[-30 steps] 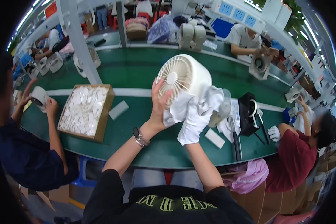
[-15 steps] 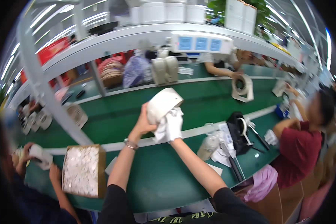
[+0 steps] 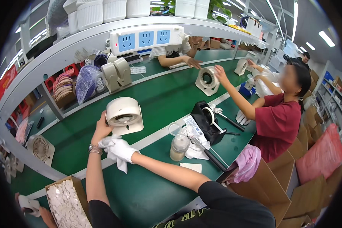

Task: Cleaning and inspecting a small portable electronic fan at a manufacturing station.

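Gripping white fan (image 3: 124, 109) by its left side with bare left hand (image 3: 102, 128), just beyond both hands on green belt (image 3: 167, 99), probably for steadiness, and bunching white cloth (image 3: 122, 165) in gloved right hand (image 3: 119, 149), close beside the left, seemingly for keeping it handy.

there's the long green surface (image 3: 152, 190), stretching right across, a pale shelf (image 3: 64, 49) running above it, a grey post (image 3: 30, 155) over at left, bright ceiling lights (image 3: 326, 39) glowing, a storage rack (image 3: 326, 86) standing far right!
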{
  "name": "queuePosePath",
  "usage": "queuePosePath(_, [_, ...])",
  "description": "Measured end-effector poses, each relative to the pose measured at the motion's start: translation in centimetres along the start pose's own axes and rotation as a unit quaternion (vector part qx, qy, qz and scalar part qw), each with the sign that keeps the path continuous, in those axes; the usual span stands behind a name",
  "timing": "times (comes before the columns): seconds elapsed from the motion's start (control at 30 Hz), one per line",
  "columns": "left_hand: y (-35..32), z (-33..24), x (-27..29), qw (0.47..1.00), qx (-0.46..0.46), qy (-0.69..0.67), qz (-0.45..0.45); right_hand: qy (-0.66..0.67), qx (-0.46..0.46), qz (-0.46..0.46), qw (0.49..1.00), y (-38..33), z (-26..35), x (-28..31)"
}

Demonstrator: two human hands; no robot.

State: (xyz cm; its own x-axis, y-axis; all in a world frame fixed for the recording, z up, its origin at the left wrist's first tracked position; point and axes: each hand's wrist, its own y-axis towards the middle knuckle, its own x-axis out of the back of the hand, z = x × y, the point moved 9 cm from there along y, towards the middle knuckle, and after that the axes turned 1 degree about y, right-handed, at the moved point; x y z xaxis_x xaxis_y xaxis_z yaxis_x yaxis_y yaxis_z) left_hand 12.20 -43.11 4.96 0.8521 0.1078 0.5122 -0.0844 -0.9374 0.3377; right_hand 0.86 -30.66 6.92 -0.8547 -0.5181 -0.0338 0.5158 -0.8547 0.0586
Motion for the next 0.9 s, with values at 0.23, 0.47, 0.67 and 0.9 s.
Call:
queuePosePath(0.23, [-1.0,-4.5,-1.7,0.989,0.009,0.129,-0.07,0.006,-0.089,-0.011,0.996,-7.0,-6.6,0.8])
queuePosePath(0.47, [-3.2,-1.6,-1.8,0.969,0.162,0.083,-0.166,-0.161,-0.024,0.027,0.986,-10.2,-5.5,-0.4])
queuePosePath(0.67, [-4.4,1.0,-3.5,0.972,0.218,0.044,-0.077,-0.145,0.135,-0.078,0.977,-7.6,-6.7,1.8])
queuePosePath(0.9, [-10.3,-10.5,-5.2,0.994,-0.032,0.075,-0.067,-0.207,0.055,-0.031,0.976,-9.9,-4.4,2.5])
